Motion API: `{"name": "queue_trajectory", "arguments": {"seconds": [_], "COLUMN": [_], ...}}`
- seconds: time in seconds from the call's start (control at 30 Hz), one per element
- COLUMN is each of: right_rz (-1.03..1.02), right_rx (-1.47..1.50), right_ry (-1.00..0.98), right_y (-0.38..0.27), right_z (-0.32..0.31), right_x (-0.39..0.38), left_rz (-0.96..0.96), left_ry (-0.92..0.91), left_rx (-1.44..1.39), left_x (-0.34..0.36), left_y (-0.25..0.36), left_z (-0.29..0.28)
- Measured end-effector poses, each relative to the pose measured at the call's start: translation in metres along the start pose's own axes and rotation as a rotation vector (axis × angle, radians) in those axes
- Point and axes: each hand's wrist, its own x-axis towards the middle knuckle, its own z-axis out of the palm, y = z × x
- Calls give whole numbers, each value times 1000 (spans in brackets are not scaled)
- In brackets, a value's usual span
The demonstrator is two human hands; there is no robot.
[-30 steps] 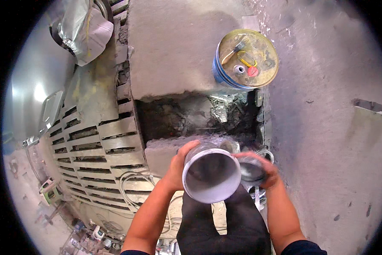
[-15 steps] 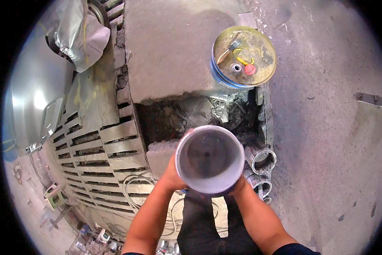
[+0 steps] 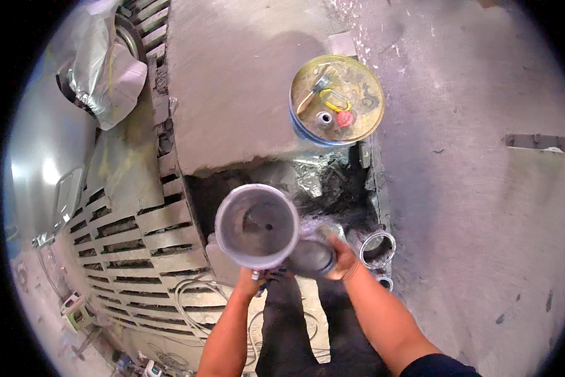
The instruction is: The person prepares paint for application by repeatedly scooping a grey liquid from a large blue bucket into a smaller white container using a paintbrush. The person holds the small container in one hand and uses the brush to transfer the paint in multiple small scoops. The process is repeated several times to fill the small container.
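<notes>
A wide, round, pale grey cup [image 3: 257, 254], with a small dark hole or spot at its bottom, has its open mouth facing up. My left hand [image 3: 250, 281] is closed at the cup's underside, beside a small metal part, and its fingers are mostly hidden. To the right, my right hand [image 3: 340, 259] grips a smaller, dark, round container or lid [image 3: 312, 256] by its side. This dark piece is close against the cup's lower right rim. Motion smears the area above it, so its exact kind cannot be made out.
Ahead, a blue drum [image 3: 311, 135] carries a brush, a yellow loop and a red cap on its top. A debris-filled pit [image 3: 232, 179] lies before me. Open cans [image 3: 378, 250] stand at right, slatted grating [image 3: 125, 226] at left, and a silver car panel [image 3: 47, 157] beyond.
Both hands were on the cup. My right hand has come off it and now holds the dark round piece. The cup has shifted left, and the view has moved slightly.
</notes>
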Motion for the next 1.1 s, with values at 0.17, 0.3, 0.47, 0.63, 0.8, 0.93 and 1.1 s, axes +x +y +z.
{"name": "queue_trajectory", "arguments": {"seconds": [0.17, 0.3, 0.47, 0.63, 0.8, 0.93, 1.1], "right_rz": [-403, -746, -952, -954, -1030, -875, -403], "right_rx": [-177, -193, -276, -687, -1754, -2225, -2529], "right_ry": [269, 761, 846, 971, 1235, 749, 810], "right_y": [-95, -189, -276, -310, -300, -256, -231], "right_z": [-5, -9, -12, -15, -16, 16, 36], "right_x": [-6, 14, 58, 90, 99, 138, 210], "left_rz": [-35, -66, -77, -90, 20, 157, 132], "left_ry": [-20, 21, 77, 233, 305, 303, 381], "left_rx": [-522, -545, -240, -72, 11, 63, 144], "left_x": [0, -4, -11, -3, -1, 1, 2], "left_y": [4, 12, 18, 40, 30, 20, 5], "left_z": [-14, -14, -15, 2, -2, -6, -12]}}
